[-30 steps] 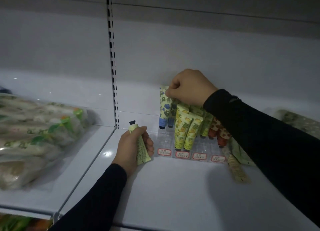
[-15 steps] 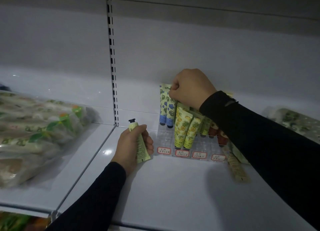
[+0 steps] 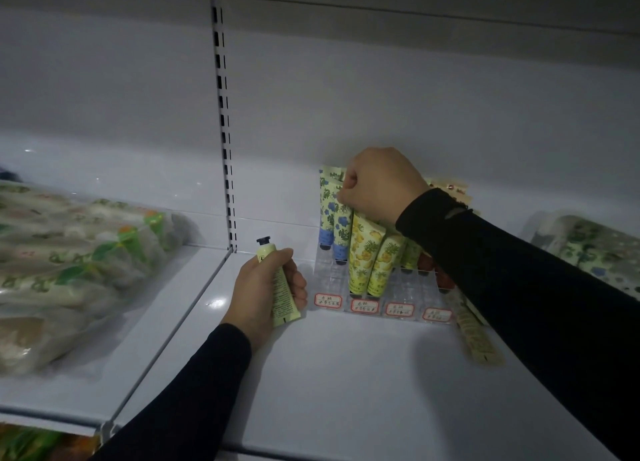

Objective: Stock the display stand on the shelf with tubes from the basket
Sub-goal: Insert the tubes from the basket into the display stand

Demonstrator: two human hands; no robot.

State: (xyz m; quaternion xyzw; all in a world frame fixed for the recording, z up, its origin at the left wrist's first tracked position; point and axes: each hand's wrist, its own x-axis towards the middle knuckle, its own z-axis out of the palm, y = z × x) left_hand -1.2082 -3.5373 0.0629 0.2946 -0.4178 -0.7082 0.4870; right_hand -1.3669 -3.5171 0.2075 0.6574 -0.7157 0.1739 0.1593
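A clear display stand (image 3: 408, 287) with red-framed labels along its front sits on the white shelf (image 3: 346, 374). Blue-flowered tubes (image 3: 330, 215) stand cap down at its back left, yellow pineapple tubes (image 3: 363, 253) in front of them. My right hand (image 3: 379, 183) is curled over the top of the second blue-flowered tube and pinches its upper end. My left hand (image 3: 266, 287) rests on the shelf left of the stand and grips a pale yellow tube (image 3: 278, 284), black cap up. The basket is out of view.
A loose tube (image 3: 476, 336) lies flat on the shelf right of the stand. Bagged packs of tubes (image 3: 69, 263) fill the left bay past the slotted upright (image 3: 225, 131). Another floral pack (image 3: 595, 249) lies at the far right.
My right hand pushed a blue-flowered tube down into the back row beside the first one and still holds its top. My left hand kept its tube and stayed put.
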